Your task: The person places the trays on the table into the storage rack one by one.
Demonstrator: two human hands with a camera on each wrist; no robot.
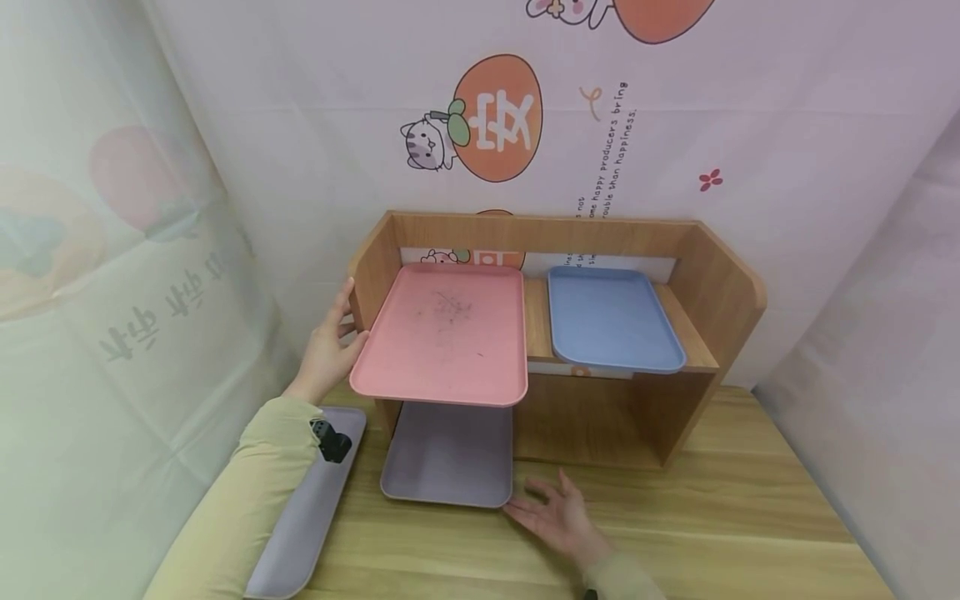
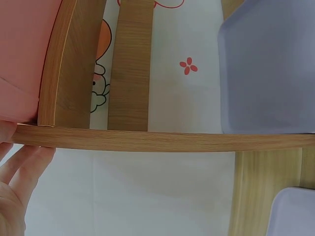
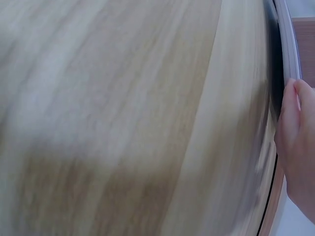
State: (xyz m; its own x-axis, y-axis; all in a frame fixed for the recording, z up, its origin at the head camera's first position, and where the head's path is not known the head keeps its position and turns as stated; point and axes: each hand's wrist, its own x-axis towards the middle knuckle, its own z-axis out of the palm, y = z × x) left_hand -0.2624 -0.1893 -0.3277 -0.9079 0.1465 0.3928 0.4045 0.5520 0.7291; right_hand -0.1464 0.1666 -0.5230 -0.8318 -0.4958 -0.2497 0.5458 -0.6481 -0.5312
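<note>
Head view: left hand (image 1: 328, 352) grips shelf (image 1: 547, 234) side; right hand (image 1: 557, 518), fingers apart, touches purple tray (image 1: 450, 458) corner below pink tray (image 1: 442, 350).

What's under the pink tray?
Down below the pink tray, a greyish-purple tray sticks out of the wooden shelf. The upper board straight under the pink tray is covered, so I can't tell if anything's hidden there.

Soft, even light in head view, shade inside the brown wooden two-tier shelf (image 1: 588, 414) at centre, bare right hand (image 1: 555, 518) slightly blurred at lower centre, pale wood-grain tabletop (image 3: 142, 98) motion-smeared and bowed rightward in right wrist view
</note>
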